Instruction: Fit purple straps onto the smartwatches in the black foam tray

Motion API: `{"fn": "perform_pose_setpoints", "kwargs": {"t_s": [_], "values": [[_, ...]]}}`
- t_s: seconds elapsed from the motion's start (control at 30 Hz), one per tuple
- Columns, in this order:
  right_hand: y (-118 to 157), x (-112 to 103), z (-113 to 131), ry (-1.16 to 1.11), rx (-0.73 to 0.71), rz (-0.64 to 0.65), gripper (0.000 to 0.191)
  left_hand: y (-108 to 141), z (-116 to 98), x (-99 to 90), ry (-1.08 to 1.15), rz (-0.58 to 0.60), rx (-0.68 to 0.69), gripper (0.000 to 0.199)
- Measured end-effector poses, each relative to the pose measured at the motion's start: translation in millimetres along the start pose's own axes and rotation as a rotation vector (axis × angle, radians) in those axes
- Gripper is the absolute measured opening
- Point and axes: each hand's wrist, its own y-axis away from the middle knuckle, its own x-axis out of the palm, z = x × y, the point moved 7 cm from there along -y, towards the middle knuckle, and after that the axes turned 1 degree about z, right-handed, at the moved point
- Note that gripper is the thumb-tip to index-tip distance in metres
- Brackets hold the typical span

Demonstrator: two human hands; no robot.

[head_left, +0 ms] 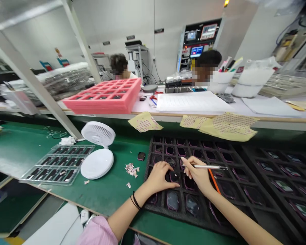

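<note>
My left hand (158, 177) is at the black foam tray (165, 212), thumb and fingers curled around a dark square watch case (173, 176). In my right hand (197, 175) is a slim white pen-like tool (209, 166), pinched between thumb and fingers, its thin tip pointing left above the tray. Several similar cases with purplish rims sit in the tray's compartments, among them one nearer me (172, 200). An orange stick (214, 181) lies beside my right wrist; its lower end is hidden by the forearm.
Left of the tray are a loose watch case (141, 156), small pale tabs (131, 170), a white fan (97, 164) and a clear tray of black parts (58, 165). A second foam tray (277, 170) stands right. A pink foam tray (102, 97) sits on the shelf; two people are beyond.
</note>
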Motion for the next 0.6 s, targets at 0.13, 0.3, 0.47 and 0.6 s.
{"fn": "perform_pose_setpoints", "kwargs": {"t_s": [0.13,0.3,0.47,0.6], "values": [[-35,31,66,0.087,-0.217,0.095,0.038,1,7,0.5,0.069,-0.063,-0.016,0.055],[-96,114,164,0.367,-0.706,0.208,0.042,1,17,-0.1,0.174,-0.153,-0.106,0.057],[-151,200,190,0.66,-0.936,0.269,0.047,15,13,-36.7,0.276,-0.338,-0.102,0.052],[-167,233,187,0.766,-1.037,0.312,0.053,32,16,-106.1,0.21,-0.44,-0.1,0.047]]}}
